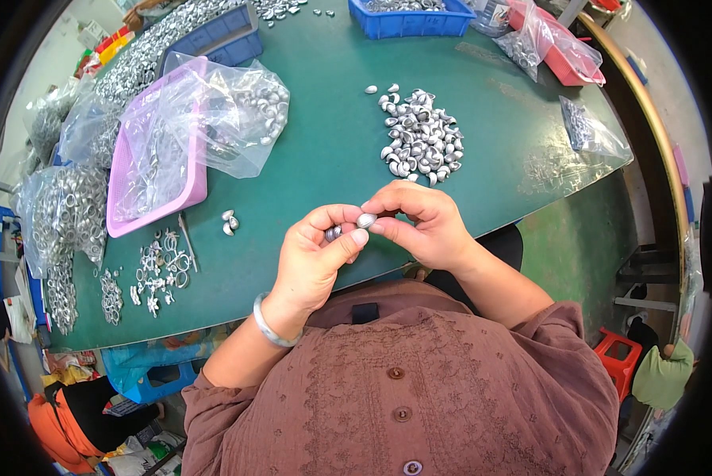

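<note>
1. Head view, and straight to the fingertips: a small silvery piece (pixel 366 221), rounded like a shell and dull-metallic, sits between the 2 hands, above the near edge of the table.
2. The left hand (pixel 312 258) is curled narrow, thumb and forefinger against that piece, with more grey metal-looking pieces (pixel 334 233) tucked in its fingers; I cannot tell how many.
3. Across from it, the right hand (pixel 427 226) pinches the same piece between thumb and forefinger.
4. Just beyond, a heap of curved pieces (pixel 423 136), smooth domes and hollow crescents, spreads on the flat green tabletop (pixel 316 159).
5. Over to the left, a small cluster of similar pieces (pixel 229 222) lies well apart from the heap, near spiky, ring-shaped metal castings (pixel 164 266).
6. Behind those, a lilac plastic basket (pixel 191 193) slants, a crinkled clear bag (pixel 249 119) draped over its side.
7. At the far edge, a blue plastic bin (pixel 415 26); to its right, a red bin (pixel 579 77) under clear film.
8. Around the left wrist, a smooth, pale bangle (pixel 275 321).
</note>
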### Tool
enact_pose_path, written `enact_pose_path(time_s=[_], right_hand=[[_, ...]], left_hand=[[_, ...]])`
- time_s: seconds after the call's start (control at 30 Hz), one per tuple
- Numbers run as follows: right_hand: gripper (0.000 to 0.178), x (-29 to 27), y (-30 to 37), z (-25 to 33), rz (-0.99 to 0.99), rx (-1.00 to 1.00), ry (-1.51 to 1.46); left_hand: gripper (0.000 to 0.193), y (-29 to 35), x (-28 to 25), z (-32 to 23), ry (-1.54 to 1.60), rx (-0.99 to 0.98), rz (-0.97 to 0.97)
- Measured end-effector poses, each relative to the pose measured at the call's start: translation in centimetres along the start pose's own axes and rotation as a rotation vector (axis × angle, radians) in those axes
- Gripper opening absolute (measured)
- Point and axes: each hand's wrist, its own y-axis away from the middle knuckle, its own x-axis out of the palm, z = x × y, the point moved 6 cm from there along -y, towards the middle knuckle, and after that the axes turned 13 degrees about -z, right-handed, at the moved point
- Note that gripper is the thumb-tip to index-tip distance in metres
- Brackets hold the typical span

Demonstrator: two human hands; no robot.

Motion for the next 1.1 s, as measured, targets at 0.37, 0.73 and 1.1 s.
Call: enact_pose_path(time_s=[0.37, 0.73, 1.1], right_hand=[[0.017, 0.9, 1.9, -3.3, -0.014, 0.507, -0.549], [0.02, 1.2, 2.5, -4.2, 0.042, 0.647, -0.652], [0.018, 1.2, 1.9, -2.4, 0.023, 0.501, -0.601]], left_hand=[[0.011, 0.9, 0.8, -2.3, -0.535, 0.592, -0.086], [0.013, 1.6, 1.7, -3.6, -0.757, 0.65, -0.149], [0.013, 1.1, 0.2, -2.5, -0.605, 0.694, -0.071]])
